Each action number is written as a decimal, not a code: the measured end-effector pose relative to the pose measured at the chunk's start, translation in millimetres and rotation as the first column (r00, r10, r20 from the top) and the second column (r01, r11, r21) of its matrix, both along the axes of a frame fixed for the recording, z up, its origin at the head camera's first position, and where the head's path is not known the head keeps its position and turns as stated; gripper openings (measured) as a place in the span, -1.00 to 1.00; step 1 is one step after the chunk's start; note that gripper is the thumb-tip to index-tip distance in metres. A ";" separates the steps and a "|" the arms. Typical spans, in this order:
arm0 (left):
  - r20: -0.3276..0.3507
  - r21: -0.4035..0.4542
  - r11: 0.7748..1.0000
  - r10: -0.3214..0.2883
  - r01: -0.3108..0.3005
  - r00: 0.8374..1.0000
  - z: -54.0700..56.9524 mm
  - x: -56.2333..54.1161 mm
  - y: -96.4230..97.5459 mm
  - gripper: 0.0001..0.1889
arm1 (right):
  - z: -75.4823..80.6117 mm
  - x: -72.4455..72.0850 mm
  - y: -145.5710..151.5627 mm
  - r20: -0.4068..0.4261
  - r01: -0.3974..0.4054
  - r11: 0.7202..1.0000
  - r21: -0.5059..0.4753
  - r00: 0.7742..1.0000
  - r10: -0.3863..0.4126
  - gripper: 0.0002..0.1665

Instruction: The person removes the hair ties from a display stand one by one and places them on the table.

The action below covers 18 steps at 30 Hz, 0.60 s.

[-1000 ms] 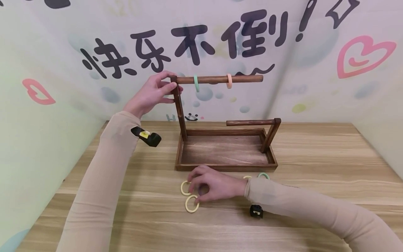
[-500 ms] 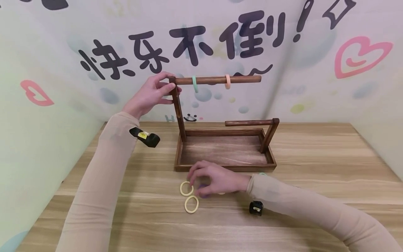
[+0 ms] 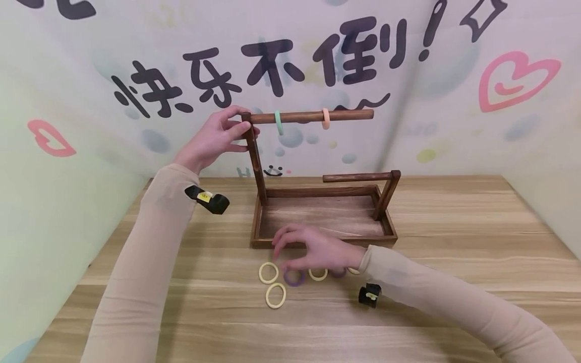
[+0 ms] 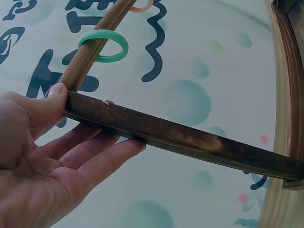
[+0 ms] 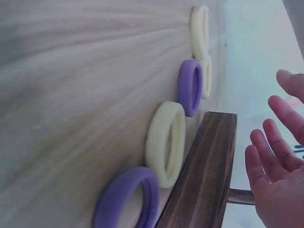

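My left hand (image 3: 213, 138) pinches the top corner of a dark wooden stand (image 3: 257, 171), thumb in front of the tall post and fingers behind it. On the stand's upper bar hang a green ring (image 4: 121, 42) and a peach ring (image 3: 326, 121). My right hand (image 3: 313, 247), fingers spread and holding nothing, hovers at the tray's front edge, just beyond a row of rings. In that row lie a pale yellow ring (image 3: 260, 274), a purple ring (image 3: 294, 284) and another yellow ring (image 3: 318, 279). One more yellow ring (image 3: 276, 306) lies nearer me.
A second purple ring (image 3: 338, 275) and a yellow ring edge (image 3: 354, 272) show beside my right wrist. A shorter bar (image 3: 356, 177) juts leftward from the stand's right post. A printed cloth (image 3: 445, 136) hangs behind the wooden table (image 3: 454, 242).
My right hand has lifted off the rings and shifted slightly toward the tray, uncovering the purple and yellow rings below it. My left hand keeps its grip on the stand.
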<state>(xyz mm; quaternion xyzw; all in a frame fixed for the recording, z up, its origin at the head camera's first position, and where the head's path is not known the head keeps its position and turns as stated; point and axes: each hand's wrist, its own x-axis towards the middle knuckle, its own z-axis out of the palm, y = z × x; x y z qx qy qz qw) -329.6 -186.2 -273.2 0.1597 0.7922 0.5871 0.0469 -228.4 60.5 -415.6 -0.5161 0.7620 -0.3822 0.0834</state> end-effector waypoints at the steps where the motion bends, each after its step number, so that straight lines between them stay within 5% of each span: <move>1: 0.000 0.002 1.000 -0.003 0.003 1.000 -0.2 0.0 0.1 -0.82 | 0.8 -0.8 0.6 0.008 0.000 1.000 -0.016 1.000 0.001 -0.71; 18: 0.004 0.002 1.000 -0.004 0.004 1.000 0.5 1.0 0.3 -0.80 | 31.2 -12.7 17.4 0.032 0.097 0.980 -0.174 0.995 -0.093 -0.76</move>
